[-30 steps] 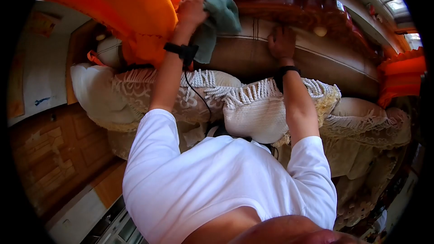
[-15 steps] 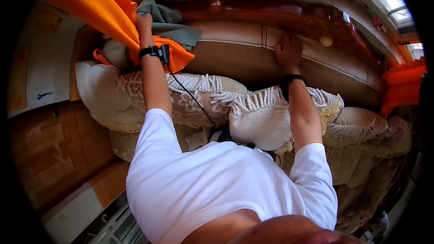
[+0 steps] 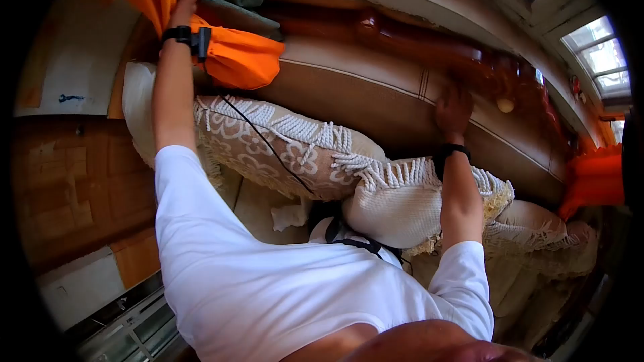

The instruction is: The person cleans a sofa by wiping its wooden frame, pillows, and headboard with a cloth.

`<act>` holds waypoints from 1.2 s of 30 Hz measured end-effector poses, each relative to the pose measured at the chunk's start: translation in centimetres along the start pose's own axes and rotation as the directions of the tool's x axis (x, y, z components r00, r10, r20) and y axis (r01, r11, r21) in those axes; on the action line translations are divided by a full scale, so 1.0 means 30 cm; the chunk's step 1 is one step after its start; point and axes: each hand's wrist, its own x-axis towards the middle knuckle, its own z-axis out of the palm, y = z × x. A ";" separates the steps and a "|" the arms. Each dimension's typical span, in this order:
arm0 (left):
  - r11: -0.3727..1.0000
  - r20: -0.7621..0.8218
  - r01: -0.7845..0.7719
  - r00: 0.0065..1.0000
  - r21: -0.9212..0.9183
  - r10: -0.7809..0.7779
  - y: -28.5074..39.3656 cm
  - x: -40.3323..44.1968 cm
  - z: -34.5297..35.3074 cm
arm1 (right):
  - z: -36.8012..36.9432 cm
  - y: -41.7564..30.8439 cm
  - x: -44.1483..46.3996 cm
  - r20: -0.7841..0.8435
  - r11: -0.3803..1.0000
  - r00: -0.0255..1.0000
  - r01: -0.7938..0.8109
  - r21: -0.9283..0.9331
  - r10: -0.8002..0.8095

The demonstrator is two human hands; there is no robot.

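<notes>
A beige cushion with pale flowers and white rope fringe [image 3: 292, 154] meets a plump white textured cushion [image 3: 396, 208]. Near them lies a small crumpled white piece of soft material [image 3: 290, 217]. At right, a red-orange gathered curtain [image 3: 594, 177] hangs near a bright multi-paned window [image 3: 599, 53]. At left, a brown patterned wooden panel [image 3: 74, 188] adjoins a whitish wall [image 3: 87, 60] bearing a small blue mark [image 3: 72, 98].

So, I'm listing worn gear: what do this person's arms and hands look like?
The left arm has a short white sleeve, a black wristband with a boxy piece, and a thin black cable; the right arm has a matching sleeve and a black band. The left hand and right hand wear no gloves.
</notes>
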 end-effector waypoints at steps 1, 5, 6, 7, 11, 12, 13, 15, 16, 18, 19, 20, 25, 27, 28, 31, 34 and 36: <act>0.999 -0.013 0.014 1.000 0.040 -0.013 -0.020 0.017 0.024 | 0.000 -0.001 -0.002 -0.004 1.000 1.000 0.007 0.006 -0.007; 0.939 0.241 -0.289 0.940 0.185 0.242 -0.208 0.021 0.227 | -0.012 -0.003 0.012 0.008 0.999 0.999 0.034 0.005 -0.034; 0.844 0.297 -0.510 0.842 0.168 0.450 -0.266 0.013 0.302 | -0.013 -0.003 0.014 0.040 1.000 0.999 0.015 0.005 -0.015; 0.845 0.297 -0.509 0.843 0.166 0.449 -0.252 -0.005 0.344 | -0.010 -0.004 0.017 0.041 1.000 0.999 0.016 0.003 -0.016; 0.839 0.371 -0.479 0.851 0.256 0.373 -0.186 -0.121 0.417 | -0.009 0.000 -0.005 0.066 0.999 0.998 0.014 -0.029 -0.012; 0.871 0.390 -0.445 0.854 0.210 0.343 -0.194 -0.108 0.406 | -0.004 0.000 -0.002 0.085 0.998 0.996 0.001 -0.070 0.005; 0.899 0.409 -0.407 0.857 0.164 0.313 -0.198 -0.095 0.395 | -0.001 -0.001 -0.002 0.088 0.998 0.996 -0.009 -0.065 0.014; 0.980 0.430 -0.162 0.898 0.116 0.098 -0.210 -0.082 0.380 | -0.004 0.008 -0.004 0.079 0.998 0.997 0.010 -0.057 -0.005; 0.978 0.437 -0.170 0.893 0.117 0.103 -0.209 -0.083 0.396 | 0.001 0.011 -0.002 0.078 0.998 0.997 -0.001 -0.059 0.006; 0.943 0.338 -0.209 0.934 0.260 0.114 -0.224 -0.110 0.437 | 0.013 0.012 -0.010 -0.084 0.998 0.995 0.051 -0.036 -0.054; 0.940 0.348 -0.218 0.930 0.262 0.118 -0.242 -0.127 0.464 | 0.013 0.016 -0.021 -0.082 0.999 0.996 0.039 -0.037 -0.042; 0.934 0.275 -0.244 0.946 0.262 0.170 -0.260 -0.144 0.494 | 0.014 0.020 -0.024 -0.033 0.998 0.999 0.022 -0.057 -0.024; 0.930 0.173 -0.176 0.977 0.323 0.125 -0.100 -0.260 0.521 | 0.000 0.003 -0.011 0.101 0.996 0.993 -0.050 -0.077 0.058; 0.949 0.150 -0.136 0.984 0.283 0.096 -0.052 -0.315 0.553 | -0.002 0.004 -0.014 -0.009 0.998 1.000 -0.012 -0.055 0.012; 0.952 0.158 -0.162 0.980 0.260 0.124 -0.042 -0.332 0.575 | -0.003 0.009 -0.009 -0.010 0.998 1.000 -0.019 -0.064 0.019; 0.931 0.174 -0.270 0.957 0.246 0.231 0.007 -0.391 0.639 | 0.001 0.015 -0.010 -0.008 1.000 1.000 0.021 0.010 -0.021; 0.973 0.277 -0.183 0.951 0.140 0.138 0.146 -0.519 0.646 | 0.009 0.007 -0.017 0.066 0.998 0.997 -0.038 -0.057 0.041; 0.962 0.221 -0.262 0.945 0.074 0.240 0.159 -0.553 0.715 | 0.005 0.008 -0.003 0.034 0.999 0.999 -0.014 -0.040 0.015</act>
